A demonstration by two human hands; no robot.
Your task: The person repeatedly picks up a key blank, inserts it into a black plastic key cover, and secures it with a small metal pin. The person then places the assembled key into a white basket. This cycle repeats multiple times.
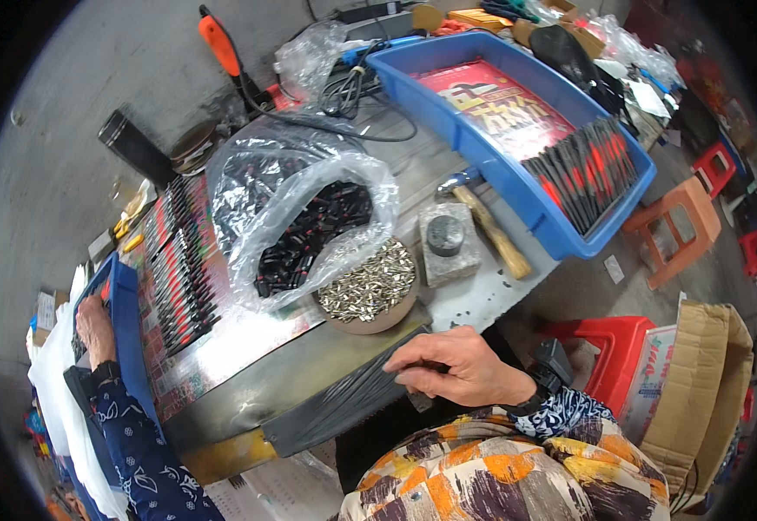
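Fingers (404, 358) of the right hand (467, 369) were curled in, thumb tucked close under the index finger. Couldn't tell from where I stood whether they were clamped on something small. That hand hung near the black strip (330, 412) along the table's front edge, just short of the bowl (370, 326) of small metal bits (368, 286).

Left hand (94, 328) was down inside the blue bin (145, 382) at the person's far left. Its fingertips were hidden, so no call on apart or together, or on any grip. Something red and dark showed in the bin, right beside that hand.

Between bin and bowl: black-and-red sticks (183, 282) laid out in rows on the table (296, 382), then a clear plastic bag (378, 178), mouth gaping, full of black parts (330, 221).

Right of the bowl sat a block (458, 267) with a round metal piece (444, 235) on top. Hammer (495, 234) lay just beside it, wooden handle toward the person. Beyond that was the blue tray (482, 148), with a red sheet and more black-and-red sticks in it.
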